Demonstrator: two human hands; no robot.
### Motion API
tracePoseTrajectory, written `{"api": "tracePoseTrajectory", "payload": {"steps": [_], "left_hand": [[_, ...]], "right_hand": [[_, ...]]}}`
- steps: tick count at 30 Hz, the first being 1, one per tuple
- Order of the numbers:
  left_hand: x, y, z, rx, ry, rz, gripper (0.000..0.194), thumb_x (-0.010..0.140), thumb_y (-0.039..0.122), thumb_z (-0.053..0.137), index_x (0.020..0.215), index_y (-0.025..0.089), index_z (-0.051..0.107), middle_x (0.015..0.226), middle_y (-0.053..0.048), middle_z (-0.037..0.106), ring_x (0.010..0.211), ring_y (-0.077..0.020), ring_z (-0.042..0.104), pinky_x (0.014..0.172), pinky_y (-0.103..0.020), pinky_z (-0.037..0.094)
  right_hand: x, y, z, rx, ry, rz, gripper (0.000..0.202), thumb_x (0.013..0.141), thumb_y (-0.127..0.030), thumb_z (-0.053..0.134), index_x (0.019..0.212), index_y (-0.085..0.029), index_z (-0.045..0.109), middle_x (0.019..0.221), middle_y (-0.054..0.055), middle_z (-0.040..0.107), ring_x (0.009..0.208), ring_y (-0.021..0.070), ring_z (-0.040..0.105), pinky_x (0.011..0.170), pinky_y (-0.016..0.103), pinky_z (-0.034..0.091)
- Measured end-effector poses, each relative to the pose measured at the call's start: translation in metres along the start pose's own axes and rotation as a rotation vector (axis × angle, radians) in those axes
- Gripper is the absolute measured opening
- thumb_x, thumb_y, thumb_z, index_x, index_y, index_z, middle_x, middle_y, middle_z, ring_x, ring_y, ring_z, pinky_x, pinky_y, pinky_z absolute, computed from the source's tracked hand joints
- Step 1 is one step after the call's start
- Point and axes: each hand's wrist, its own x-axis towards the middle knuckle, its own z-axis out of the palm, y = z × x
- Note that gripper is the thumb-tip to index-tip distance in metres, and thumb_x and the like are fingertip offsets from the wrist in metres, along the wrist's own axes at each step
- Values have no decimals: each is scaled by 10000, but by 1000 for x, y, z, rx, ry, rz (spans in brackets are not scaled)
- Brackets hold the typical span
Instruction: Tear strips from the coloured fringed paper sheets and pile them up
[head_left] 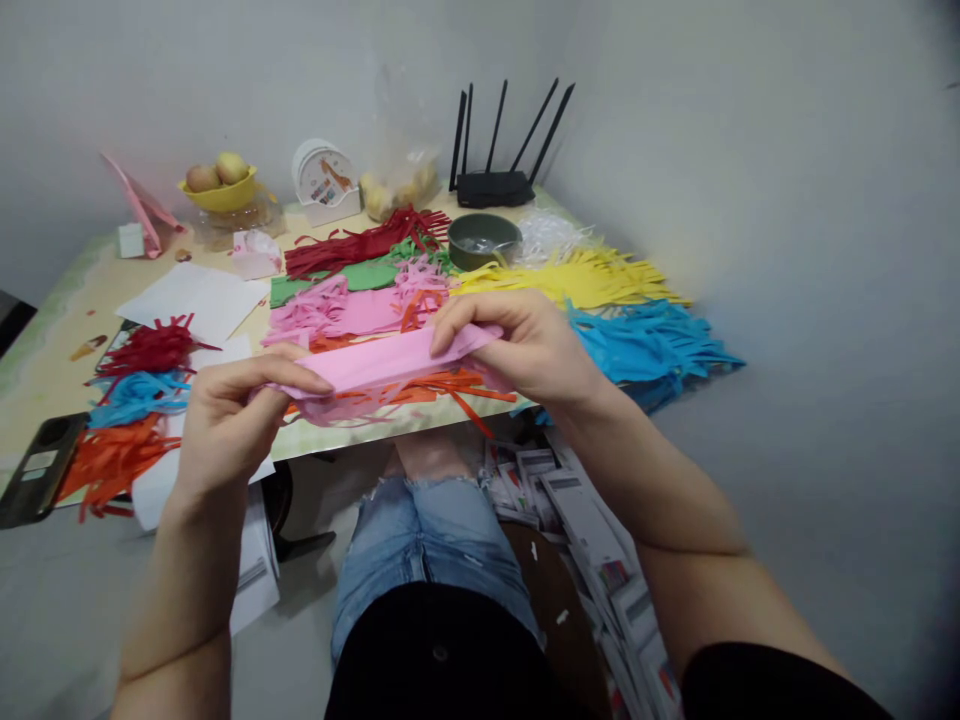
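Observation:
A folded strip of pink tissue-like material [382, 360] is stretched level between my hands, above the table's front edge. My left hand [236, 410] pinches its left end between thumb and fingers. At the right end my right hand [517, 345] grips it the same way. Thin pink strands hang under the fold. Beneath it lie orange fringed strips [427, 385], partly hidden. Just behind is a pink fringed piece [367, 312], then a green one [367, 275] and a dark red one [360, 245]. Yellow [577, 280] and blue [645, 340] fringed pieces lie to the right.
Left on the table [90, 290] are red [154, 348], blue [139, 398] and orange [120, 455] bundles, a phone [45, 470] and white paper [191, 298]. Behind stand a fruit bowl [219, 195], a dark green bowl [484, 240] and a router [495, 188]. Boxes [592, 530] lie below right.

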Motion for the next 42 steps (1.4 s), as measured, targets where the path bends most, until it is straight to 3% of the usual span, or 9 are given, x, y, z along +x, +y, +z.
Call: {"api": "tracePoseTrajectory", "payload": {"steps": [3, 5, 8, 12, 16, 23, 31, 38, 42], "left_hand": [[-1, 7, 1, -71, -69, 78, 168, 851, 279, 631, 815, 263, 794, 755, -70, 696, 855, -243, 627, 741, -382, 510], [-1, 10, 3, 24, -50, 94, 152, 859, 320, 660, 757, 246, 745, 725, -52, 667, 791, -222, 613, 726, -374, 497], [-2, 12, 10, 192, 52, 67, 207, 809, 325, 760, 703, 233, 608, 710, -7, 612, 705, -174, 586, 656, -326, 476], [-1, 12, 15, 331, 119, 100, 272, 780, 315, 800, 992, 249, 643, 954, -14, 675, 833, -168, 634, 732, -297, 508], [-1, 13, 15, 430, 51, 94, 141, 841, 318, 731, 903, 204, 674, 894, -28, 715, 807, -167, 663, 738, -276, 522], [-4, 7, 13, -34, 62, -127, 216, 804, 308, 779, 877, 197, 609, 707, 1, 668, 607, -163, 701, 588, -260, 577], [-3, 8, 25, -360, 167, -161, 64, 738, 202, 785, 789, 181, 752, 682, -11, 693, 563, -160, 700, 549, -250, 578], [-6, 0, 23, -247, 134, -17, 155, 756, 89, 672, 708, 205, 764, 741, -32, 705, 670, -143, 668, 617, -249, 534], [-7, -4, 19, -139, 61, 41, 96, 821, 196, 671, 748, 181, 732, 734, -47, 686, 697, -164, 654, 649, -283, 522]], "right_hand": [[1, 3, -1, 32, -30, -43, 305, 898, -374, 544, 771, -179, 741, 800, 57, 716, 785, 173, 668, 742, 306, 548], [0, 2, 1, 1, -21, -99, 335, 923, -419, 557, 756, -182, 724, 794, 56, 709, 786, 173, 661, 765, 313, 544], [-3, -2, 5, -154, 39, -146, 217, 908, -373, 641, 806, -191, 697, 834, 42, 705, 796, 163, 652, 783, 303, 532], [-7, -7, 11, -294, 95, -102, 182, 891, -289, 658, 1051, -205, 679, 1050, 55, 712, 953, 192, 662, 847, 315, 527], [-7, -7, 10, -298, 67, -65, 49, 874, -206, 641, 910, -187, 668, 933, 41, 717, 874, 179, 658, 809, 302, 519], [-6, -7, 8, -100, 53, 36, 101, 840, -206, 686, 927, -154, 694, 859, 19, 717, 754, 128, 655, 707, 241, 524], [-8, -1, 19, 188, 111, 90, 87, 826, -204, 678, 855, -163, 750, 820, 19, 735, 696, 107, 682, 670, 218, 570], [-8, 6, 21, 211, 102, 36, 185, 799, -93, 592, 780, -170, 758, 789, 8, 745, 706, 100, 680, 681, 204, 552], [-7, 7, 19, 119, 60, 11, 140, 835, -189, 618, 794, -154, 747, 793, 25, 741, 701, 115, 665, 663, 221, 528]]}}
